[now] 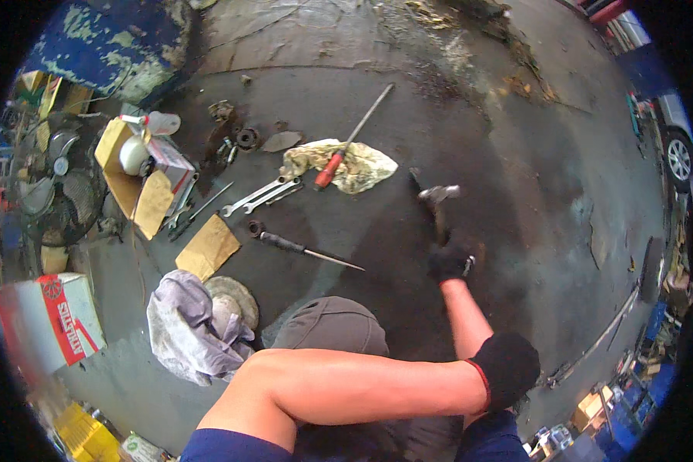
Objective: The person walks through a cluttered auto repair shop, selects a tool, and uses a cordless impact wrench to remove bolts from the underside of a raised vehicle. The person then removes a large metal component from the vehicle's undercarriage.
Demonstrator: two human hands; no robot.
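Left hand (507, 368), black-gloved, rests closed at the near right; nothing visible in it. Right hand (452, 259), also gloved, grips a hammer (437, 199) by the handle, head pointing far, over the concrete floor (516, 154). Screwdriver (304, 248) and wrenches (263, 195) lie left.

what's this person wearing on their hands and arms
Both hands wear black knit work gloves: the left hand has a thin red trim at the cuff, while the right hand looks plain black. Both forearms are bare, and dark blue short sleeves show at the shoulder.
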